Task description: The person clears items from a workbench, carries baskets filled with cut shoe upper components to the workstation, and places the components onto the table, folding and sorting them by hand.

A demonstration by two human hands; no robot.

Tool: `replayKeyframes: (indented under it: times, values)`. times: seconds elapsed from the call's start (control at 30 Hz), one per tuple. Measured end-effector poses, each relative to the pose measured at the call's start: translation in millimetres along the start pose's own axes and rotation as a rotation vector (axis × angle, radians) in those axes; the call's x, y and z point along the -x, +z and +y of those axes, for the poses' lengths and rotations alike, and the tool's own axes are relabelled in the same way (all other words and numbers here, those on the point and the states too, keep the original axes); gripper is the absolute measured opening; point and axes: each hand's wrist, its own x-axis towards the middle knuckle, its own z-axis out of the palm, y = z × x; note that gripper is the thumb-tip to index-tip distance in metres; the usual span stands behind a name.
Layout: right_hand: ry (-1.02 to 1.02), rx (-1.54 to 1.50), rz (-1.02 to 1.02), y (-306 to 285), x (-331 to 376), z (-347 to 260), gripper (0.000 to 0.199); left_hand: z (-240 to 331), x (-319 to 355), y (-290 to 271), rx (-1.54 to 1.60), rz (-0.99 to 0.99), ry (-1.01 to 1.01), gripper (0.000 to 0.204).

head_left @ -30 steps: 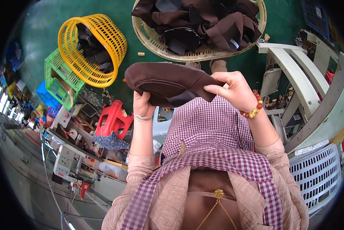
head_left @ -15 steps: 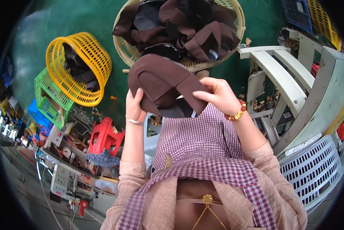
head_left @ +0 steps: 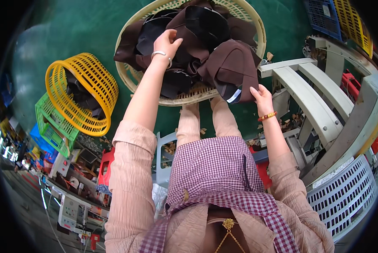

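A brown shoe upper (head_left: 233,63), soft and sewn with a curved seam, hangs over the near right part of a round cream basket (head_left: 260,25). My right hand (head_left: 262,98) pinches its lower right edge, beside a small white and blue tag (head_left: 234,96). Over the left-middle of the basket, my left hand (head_left: 167,45) has bent fingers and the thumb apart, with nothing visible in it. Below it lie several more brown and black uppers (head_left: 153,36), heaped loosely and overlapping. The left fingertips are near the heap; whether they touch it I cannot tell.
A yellow basket (head_left: 98,80) holding dark pieces leans on a green crate (head_left: 50,126) at left. To the right stand a pale metal machine frame (head_left: 311,90) and a white slatted basket (head_left: 345,198). A red stool (head_left: 104,168) stands at the lower left.
The upper that both hands held above my lap has moved away to the basket. My left hand has let go of it and reached over the heap; my right hand still grips its edge.
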Motion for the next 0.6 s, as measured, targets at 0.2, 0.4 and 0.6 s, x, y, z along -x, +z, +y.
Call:
replayKeyframes:
  times: [0.2,0.4,0.6]
  values:
    - [-0.274,0.064,0.045,4,-31,-33,0.03,2,-7,16,-0.124,-0.077,0.131,0.054]
    - [-0.871,0.993,0.448,29,-62,-74,0.042,46,74,-51,0.85,-0.372,-0.153,0.06]
    - [-0.774,0.668,0.17,96,-59,-73,0.047,28,138,-98,1.018,-0.218,-0.268,0.061]
